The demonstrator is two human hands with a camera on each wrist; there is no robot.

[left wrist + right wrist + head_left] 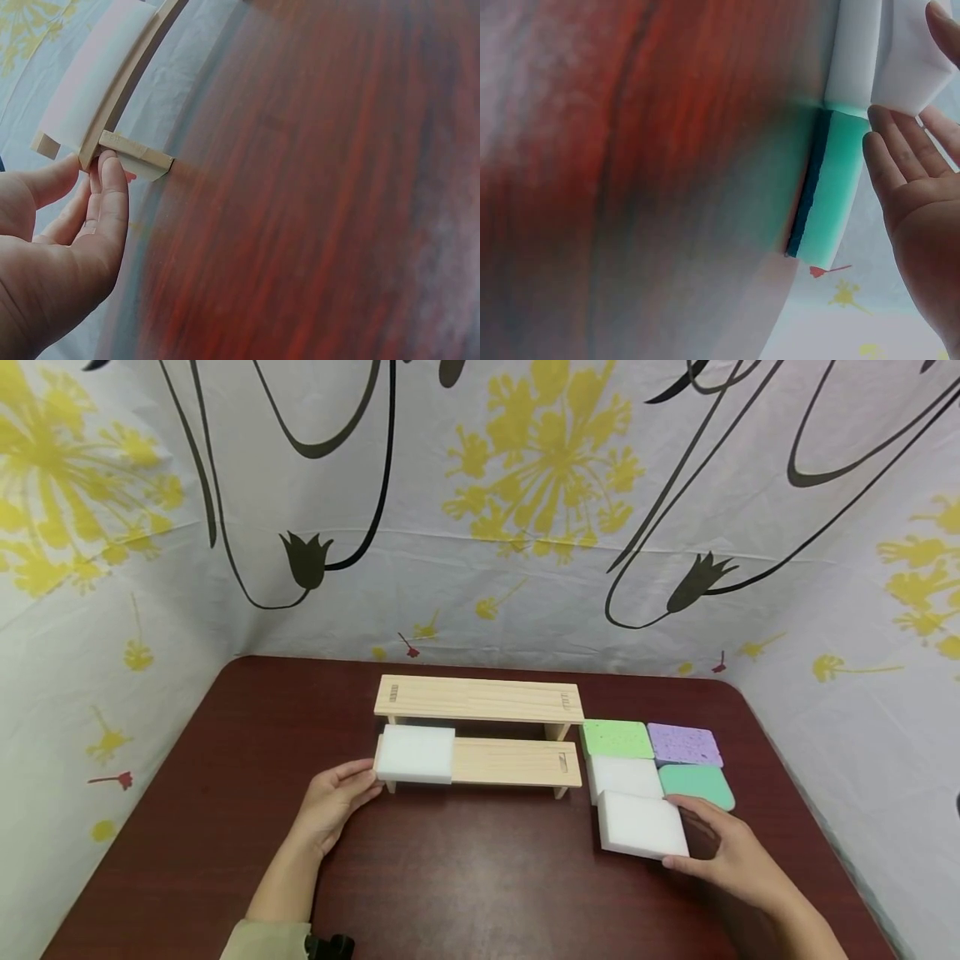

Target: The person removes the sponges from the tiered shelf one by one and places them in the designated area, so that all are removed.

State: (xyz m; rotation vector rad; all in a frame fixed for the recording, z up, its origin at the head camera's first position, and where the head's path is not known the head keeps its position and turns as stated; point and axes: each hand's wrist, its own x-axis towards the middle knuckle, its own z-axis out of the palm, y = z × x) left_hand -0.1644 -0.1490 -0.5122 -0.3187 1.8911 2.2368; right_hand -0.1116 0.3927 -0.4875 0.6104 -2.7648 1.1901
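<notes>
In the head view my left hand (337,802) grips the left end of the lower step of a wooden two-tier rack (510,760). The left wrist view has the thumb above and fingers below the board's end. On that step's left part lies a white sponge block (416,753). My right hand (731,852) pinches another white sponge block (641,824) by its right edge, thumb in front and fingers behind. Beside it are a second white block (624,777) and a teal sponge (697,787), which has a dark scouring layer (810,187) in the right wrist view.
A light green sponge (618,739) and a purple sponge (684,745) lie at the back of the right-hand group. The rack's upper tier (480,700) stands behind the lower one. Patterned cloth (465,593) surrounds the dark red table (480,868) at the back and sides.
</notes>
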